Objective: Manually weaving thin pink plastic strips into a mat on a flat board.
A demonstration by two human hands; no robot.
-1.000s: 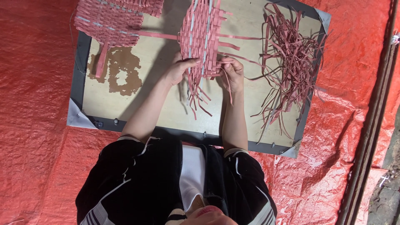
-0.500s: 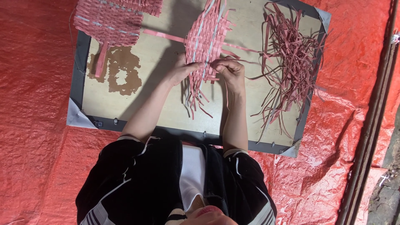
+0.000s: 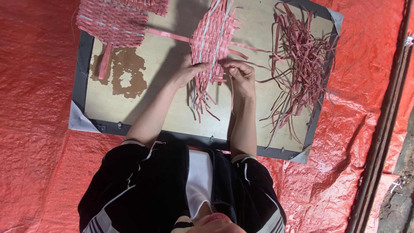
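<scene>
The woven mat (image 3: 212,41) runs lengthwise away from the person, both hands pinching its near end, left hand (image 3: 188,71) and right hand (image 3: 242,77) on opposite sides.

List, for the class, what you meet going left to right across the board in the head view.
Finished pink woven mat → brown patch on the board → left hand → woven piece in hand → right hand → heap of loose pink strips.
</scene>
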